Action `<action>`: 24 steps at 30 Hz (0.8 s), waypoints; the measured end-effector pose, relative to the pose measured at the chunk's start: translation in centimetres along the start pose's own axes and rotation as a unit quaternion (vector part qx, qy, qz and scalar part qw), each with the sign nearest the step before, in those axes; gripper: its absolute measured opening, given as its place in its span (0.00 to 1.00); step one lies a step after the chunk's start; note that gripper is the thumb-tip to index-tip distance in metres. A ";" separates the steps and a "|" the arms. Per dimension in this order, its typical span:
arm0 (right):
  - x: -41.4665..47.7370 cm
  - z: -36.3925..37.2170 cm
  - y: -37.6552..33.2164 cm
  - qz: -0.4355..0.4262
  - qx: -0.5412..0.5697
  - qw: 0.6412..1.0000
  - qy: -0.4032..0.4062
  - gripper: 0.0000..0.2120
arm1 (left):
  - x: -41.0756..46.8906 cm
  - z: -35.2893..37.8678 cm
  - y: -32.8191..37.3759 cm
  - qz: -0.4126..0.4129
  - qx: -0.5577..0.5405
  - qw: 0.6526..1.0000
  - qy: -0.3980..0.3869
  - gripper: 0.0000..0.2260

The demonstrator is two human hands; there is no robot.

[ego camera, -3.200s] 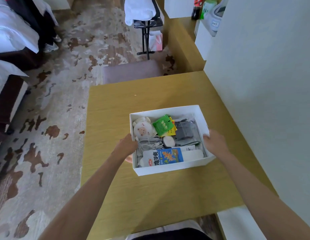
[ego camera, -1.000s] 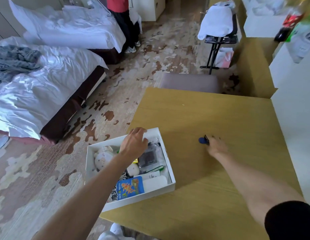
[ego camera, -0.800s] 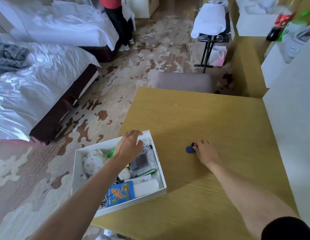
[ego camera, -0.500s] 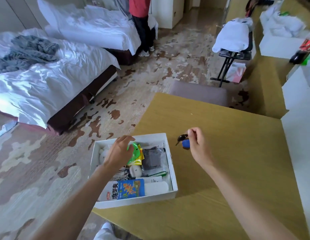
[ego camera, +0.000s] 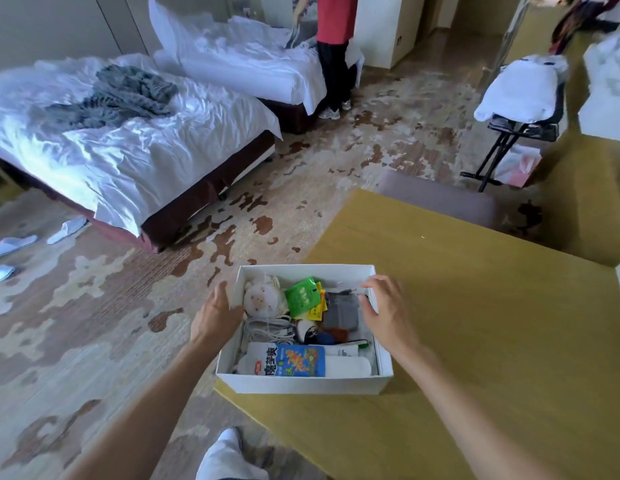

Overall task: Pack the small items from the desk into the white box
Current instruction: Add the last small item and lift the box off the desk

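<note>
1. Compared with half a second ago, the blue tag (ego camera: 325, 338) is no longer hanging pinched in the right hand (ego camera: 384, 308). It is now lying inside the white box (ego camera: 301, 384), among the things near the middle.
2. The right hand is hovering over the box's right wall with its fingers spread and slack. It is gripping nothing, which suggests it is just finishing the drop.
3. The left hand (ego camera: 215, 311) is pressing flat against the outside of the box's left wall, fingers fairly straight and not curled round anything. Probably it is bracing the box.
4. That bracing is making sense, because the box is sitting at the left edge of the desk (ego camera: 492, 323) with its left side jutting out past the edge over the carpet.
5. Inside the box:
   - A pig toy (ego camera: 262, 299) is filling the far left corner.
   - A green packet (ego camera: 303, 296) is leaning beside the pig toy.
   - A grey pouch (ego camera: 339, 311) is lying to the right.
   - A coiled cable (ego camera: 267, 329) is lying left of centre.
   - A bottle (ego camera: 294, 361) is lying on its side along the near wall.
6. No loose item is showing on the visible part of the desk, so the packing appears to be nearing its end.
</note>
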State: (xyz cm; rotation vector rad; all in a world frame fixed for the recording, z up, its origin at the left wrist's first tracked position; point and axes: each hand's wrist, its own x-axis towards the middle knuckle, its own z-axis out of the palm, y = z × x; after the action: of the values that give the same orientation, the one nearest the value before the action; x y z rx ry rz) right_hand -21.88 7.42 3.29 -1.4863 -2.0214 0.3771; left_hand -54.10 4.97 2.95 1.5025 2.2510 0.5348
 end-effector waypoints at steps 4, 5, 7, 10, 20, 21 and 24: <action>-0.9 -0.5 0.4 0.254 0.033 0.956 -0.145 0.30 | 0.5 0.8 -0.2 -0.078 0.082 0.991 -0.078 0.15; -0.9 -0.4 0.4 0.302 0.047 0.931 -0.201 0.29 | 0.6 1.1 -0.3 -0.086 0.087 0.988 -0.090 0.14; -0.7 -0.1 0.2 0.305 0.033 0.928 -0.210 0.21 | 0.8 1.5 -0.4 -0.092 0.075 0.988 -0.096 0.14; -0.9 0.4 -0.4 0.251 0.019 0.956 -0.153 0.15 | 0.6 1.8 -1.1 -0.066 0.077 0.993 -0.066 0.12; 4.7 5.8 -7.8 0.139 0.034 0.968 -0.205 0.06 | -0.7 -3.9 -11.2 -0.161 0.018 0.987 0.022 0.10; 5.5 6.7 -9.2 0.130 0.038 0.967 -0.217 0.04 | -0.7 -4.9 -12.5 -0.171 0.005 0.985 0.030 0.10; 7.6 10.0 -13.6 0.093 0.034 0.962 -0.253 0.03 | -0.7 -7.6 -17.0 -0.205 -0.008 0.977 0.058 0.11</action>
State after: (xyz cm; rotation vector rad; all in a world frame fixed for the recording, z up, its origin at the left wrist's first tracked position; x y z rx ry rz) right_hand -39.92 11.12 5.19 -1.6634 -2.2184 0.9807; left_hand -70.99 -2.52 0.85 0.9747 2.5446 0.5218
